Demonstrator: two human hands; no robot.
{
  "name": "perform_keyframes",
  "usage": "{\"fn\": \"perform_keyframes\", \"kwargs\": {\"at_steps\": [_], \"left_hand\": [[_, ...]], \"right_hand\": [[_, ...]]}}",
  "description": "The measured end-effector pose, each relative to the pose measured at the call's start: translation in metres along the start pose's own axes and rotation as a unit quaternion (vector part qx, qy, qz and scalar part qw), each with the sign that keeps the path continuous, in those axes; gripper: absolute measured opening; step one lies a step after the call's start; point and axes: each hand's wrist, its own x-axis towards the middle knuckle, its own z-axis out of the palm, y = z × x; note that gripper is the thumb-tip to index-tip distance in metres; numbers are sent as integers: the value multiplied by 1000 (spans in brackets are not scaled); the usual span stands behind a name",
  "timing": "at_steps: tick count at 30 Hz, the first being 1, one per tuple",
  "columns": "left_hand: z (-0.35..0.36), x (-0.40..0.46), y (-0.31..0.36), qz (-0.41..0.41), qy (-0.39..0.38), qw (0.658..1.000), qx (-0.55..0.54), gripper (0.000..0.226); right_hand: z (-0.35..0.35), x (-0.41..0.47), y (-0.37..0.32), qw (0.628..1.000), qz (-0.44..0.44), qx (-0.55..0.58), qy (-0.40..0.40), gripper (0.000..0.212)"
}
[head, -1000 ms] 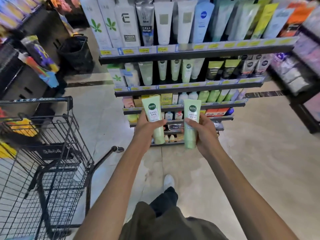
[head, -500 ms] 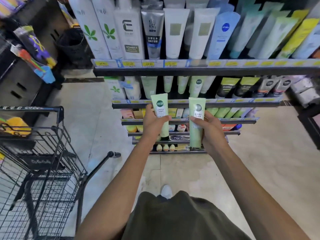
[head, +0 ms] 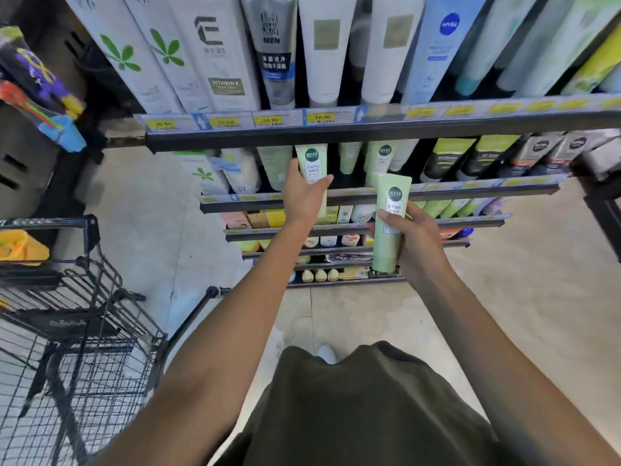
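Closest to the lens, a dark olive shirt [head: 353,415] fills the bottom of my view, and both bare arms run forward from it; off to the left stands a wire shopping cart [head: 84,331], well apart from either hand. Further out, the right hand [head: 416,240] is curled round the lower half of a pale green cosmetic tube [head: 389,227], thumb across its front, holding it upright in the air in front of the shelves. Beyond that, the left hand [head: 302,196] grasps a second green tube [head: 314,163], thumb across the front and fingers behind, up at the second shelf [head: 470,191] among like tubes, its top just under the top shelf rail [head: 369,129]. I judge this one is being put back; whether its base is seated, I cannot tell. Next it needs lowering behind the price rail without tipping its neighbours, then a clean release.
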Motion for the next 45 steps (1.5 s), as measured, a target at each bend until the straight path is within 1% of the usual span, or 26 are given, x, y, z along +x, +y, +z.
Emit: {"fn": "perform_keyframes", "kwargs": {"at_steps": [6, 9, 16, 23, 28, 32, 35, 39, 42, 44, 45], "left_hand": [[16, 29, 2, 7, 24, 1000, 16, 47], [22, 38, 3, 16, 40, 999, 25, 49], [31, 42, -8, 44, 33, 995, 89, 54], [34, 40, -17, 42, 43, 993, 106, 48], [36, 40, -19, 48, 45, 992, 110, 48], [37, 38, -19, 47, 51, 991, 114, 48], [36, 38, -18, 45, 48, 990, 125, 48], [32, 35, -21, 40, 35, 986, 159, 49], [23, 31, -26, 58, 24, 979, 192, 52], [14, 24, -30, 87, 16, 965, 246, 56], [10, 20, -32, 105, 9, 952, 287, 56]], "right_hand": [[-15, 7, -5, 1000, -6, -7, 2, 31], [-21, 8, -3, 1000, -6, -10, 9, 33], [-35, 7, 6, 999, 2, -34, 23, 33], [-44, 5, 8, 999, 7, -25, 35, 36], [-45, 3, 11, 999, 10, -12, 36, 38], [-46, 4, 16, 999, 15, -17, 38, 43], [-45, 5, 18, 998, 20, -27, 44, 42], [-42, 10, 22, 997, 16, -60, 45, 39], [-35, 16, 24, 993, 6, -108, 44, 38], [-28, 22, 23, 988, -2, -147, 48, 40], [-24, 25, 22, 985, -6, -162, 51, 40]]}}
